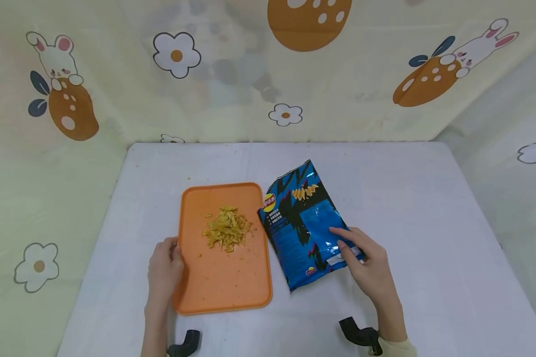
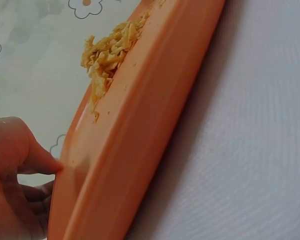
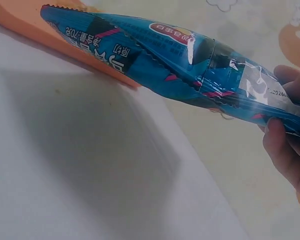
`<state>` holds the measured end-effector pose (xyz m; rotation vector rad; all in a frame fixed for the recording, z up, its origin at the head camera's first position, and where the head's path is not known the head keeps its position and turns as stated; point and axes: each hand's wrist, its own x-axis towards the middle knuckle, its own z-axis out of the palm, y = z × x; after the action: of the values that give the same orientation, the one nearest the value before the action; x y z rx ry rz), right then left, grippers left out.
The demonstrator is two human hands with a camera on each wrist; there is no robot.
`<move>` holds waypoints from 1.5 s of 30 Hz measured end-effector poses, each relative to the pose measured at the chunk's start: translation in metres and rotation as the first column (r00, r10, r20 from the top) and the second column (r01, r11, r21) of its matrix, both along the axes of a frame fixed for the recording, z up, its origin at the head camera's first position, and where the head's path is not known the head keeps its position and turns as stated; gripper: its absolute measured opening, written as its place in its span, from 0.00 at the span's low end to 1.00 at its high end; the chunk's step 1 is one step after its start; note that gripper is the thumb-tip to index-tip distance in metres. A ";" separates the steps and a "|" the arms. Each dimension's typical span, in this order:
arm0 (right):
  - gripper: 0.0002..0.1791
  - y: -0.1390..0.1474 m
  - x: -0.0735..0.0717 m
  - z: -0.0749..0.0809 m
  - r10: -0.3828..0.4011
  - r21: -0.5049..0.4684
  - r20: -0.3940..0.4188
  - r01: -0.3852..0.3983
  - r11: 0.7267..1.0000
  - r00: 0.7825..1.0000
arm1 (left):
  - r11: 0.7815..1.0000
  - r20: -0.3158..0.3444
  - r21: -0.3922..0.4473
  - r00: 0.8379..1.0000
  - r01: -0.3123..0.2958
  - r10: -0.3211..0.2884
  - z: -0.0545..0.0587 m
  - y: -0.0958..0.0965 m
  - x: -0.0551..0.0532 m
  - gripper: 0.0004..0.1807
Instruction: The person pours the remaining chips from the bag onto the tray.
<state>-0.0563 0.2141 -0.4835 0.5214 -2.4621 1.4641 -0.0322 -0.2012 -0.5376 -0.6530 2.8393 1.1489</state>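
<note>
An orange rectangular tray (image 1: 223, 295) lies left of centre on the table, with a small heap of broken yellow chips (image 1: 227, 229) in its upper half. At its left rim, my left hand (image 1: 165, 270) grips the edge; the left wrist view has the thumb on the rim and the other fingers beside and below it. A blue and black chip bag (image 1: 290, 225), somewhat crumpled, is tilted just right of the tray, one corner overlapping the tray's right rim in the head view. My right hand (image 1: 369, 263) pinches the bag's lower right side, which hangs above the table in the right wrist view.
The white-covered table (image 1: 411, 208) runs to a patterned curtain (image 1: 232, 89) at the back and sides. A few tiny crumbs lie near the tray's far edge. Black curved mounts (image 1: 357, 333) sit at both wrists.
</note>
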 end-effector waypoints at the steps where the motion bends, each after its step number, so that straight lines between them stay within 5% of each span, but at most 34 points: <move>1: 0.23 0.002 0.001 0.000 -0.024 0.001 -0.006 0.024 1.000 1.000 | 1.000 0.004 0.003 1.000 -0.003 0.003 0.001 0.000 0.000 0.20; 7: 0.22 0.017 0.006 -0.001 -0.183 0.017 -0.020 0.183 0.983 0.983 | 0.999 0.036 0.029 0.999 -0.018 0.017 0.003 0.002 -0.001 0.21; 12: 0.21 0.033 0.013 -0.002 -0.357 0.031 0.008 0.357 0.934 0.934 | 1.000 0.037 0.028 0.999 -0.012 0.011 0.002 0.002 0.000 0.21; 18: 0.22 0.051 0.014 0.004 -0.423 0.088 -0.047 0.426 0.901 0.905 | 1.000 0.008 0.014 1.000 -0.017 0.017 0.003 0.000 0.002 0.20; 24: 0.22 0.068 0.017 0.011 -0.424 0.148 -0.128 0.440 0.886 0.897 | 1.000 0.012 -0.002 1.000 -0.010 0.010 0.004 -0.002 0.002 0.21; 31: 0.23 0.082 0.017 0.026 -0.338 0.255 -0.294 0.414 0.874 0.894 | 1.000 0.019 0.000 1.000 0.005 -0.005 0.002 0.001 0.001 0.21; 45: 0.18 0.058 0.006 0.041 -0.148 0.473 -0.432 0.363 0.803 0.890 | 0.999 -0.021 -0.013 0.999 0.035 -0.035 0.002 -0.002 0.003 0.20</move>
<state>-0.0504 0.2721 -0.4427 0.4746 -2.4740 0.4756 -0.0294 -0.2028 -0.5356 -0.5926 2.8660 1.1409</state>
